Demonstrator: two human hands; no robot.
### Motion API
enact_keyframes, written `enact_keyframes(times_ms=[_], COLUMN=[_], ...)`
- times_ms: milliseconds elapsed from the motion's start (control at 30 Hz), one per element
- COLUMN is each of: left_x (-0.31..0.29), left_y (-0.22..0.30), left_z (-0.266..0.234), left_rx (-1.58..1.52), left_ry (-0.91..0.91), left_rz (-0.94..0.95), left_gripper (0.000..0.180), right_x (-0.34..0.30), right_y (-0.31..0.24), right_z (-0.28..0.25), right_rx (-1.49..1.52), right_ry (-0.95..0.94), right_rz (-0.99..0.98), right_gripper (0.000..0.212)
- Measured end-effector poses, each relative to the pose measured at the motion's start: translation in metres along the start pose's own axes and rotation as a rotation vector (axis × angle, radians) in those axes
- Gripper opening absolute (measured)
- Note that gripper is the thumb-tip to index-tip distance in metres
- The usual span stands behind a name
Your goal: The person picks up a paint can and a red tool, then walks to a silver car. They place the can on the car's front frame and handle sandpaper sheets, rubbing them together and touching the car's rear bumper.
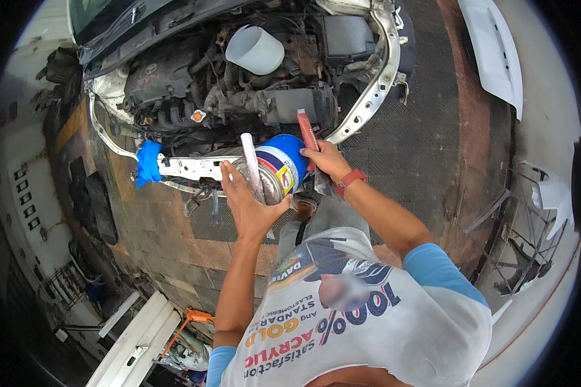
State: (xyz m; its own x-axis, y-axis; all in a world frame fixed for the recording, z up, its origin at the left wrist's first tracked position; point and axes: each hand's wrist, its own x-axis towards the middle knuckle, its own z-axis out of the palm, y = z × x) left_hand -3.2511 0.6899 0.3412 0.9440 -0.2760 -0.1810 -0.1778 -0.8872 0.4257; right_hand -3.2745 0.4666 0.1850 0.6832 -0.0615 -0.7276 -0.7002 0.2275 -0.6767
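A blue can (292, 152) with a white and yellow label lies tilted in front of me, its grey metal end toward me. My left hand (248, 205) curls around that end, thumb on one side and fingers on the other. A pale, stick-like piece (250, 158) rises along the can beside these fingers; whether they grip it too is unclear. My right hand (329, 161) closes on a slim red tube (306, 131) with a pale tip, held upright against the can's right side. Just below this hand a greyish piece shows, too dim to name.
An opened car engine bay (232, 90) lies ahead, with a white translucent tub (255, 51) on it. Blue cloth (150, 162) wraps the white front crossbar (190, 168) at left. A white car panel (495, 51) stands far right. White panels (135, 342) and a rack (523, 238) flank me.
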Motion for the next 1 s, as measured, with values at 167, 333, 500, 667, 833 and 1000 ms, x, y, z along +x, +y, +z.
enact_keyframes(times_ms=[167,333,500,667,833,1000], left_x=[0.022,0.045,0.069,0.093,0.111,0.112], left_y=[0.024,0.054,0.079,0.077,0.079,0.082], left_z=[0.015,0.026,0.038,0.03,0.025,0.022], left_rx=[0.01,0.095,0.216,0.217,0.216,0.21], left_ry=[-0.026,-0.017,-0.086,-0.235,-0.331,-0.377], left_rz=[-0.074,-0.056,-0.077,-0.13,-0.111,-0.134], left_gripper=[0.155,0.153,0.152,0.157,0.165,0.172], right_x=[0.018,0.016,-0.005,-0.015,-0.008,-0.006], right_y=[0.009,0.014,0.006,0.0,-0.002,-0.003], right_z=[-0.014,-0.033,-0.061,-0.068,-0.057,-0.054], right_rx=[0.012,0.001,-0.07,0.094,0.184,0.215], right_ry=[-0.031,-0.051,-0.024,-0.022,-0.015,-0.044], right_rz=[-0.058,-0.158,-0.128,-0.105,-0.132,-0.142], right_gripper=[0.038,0.041,0.05,0.055,0.051,0.051])
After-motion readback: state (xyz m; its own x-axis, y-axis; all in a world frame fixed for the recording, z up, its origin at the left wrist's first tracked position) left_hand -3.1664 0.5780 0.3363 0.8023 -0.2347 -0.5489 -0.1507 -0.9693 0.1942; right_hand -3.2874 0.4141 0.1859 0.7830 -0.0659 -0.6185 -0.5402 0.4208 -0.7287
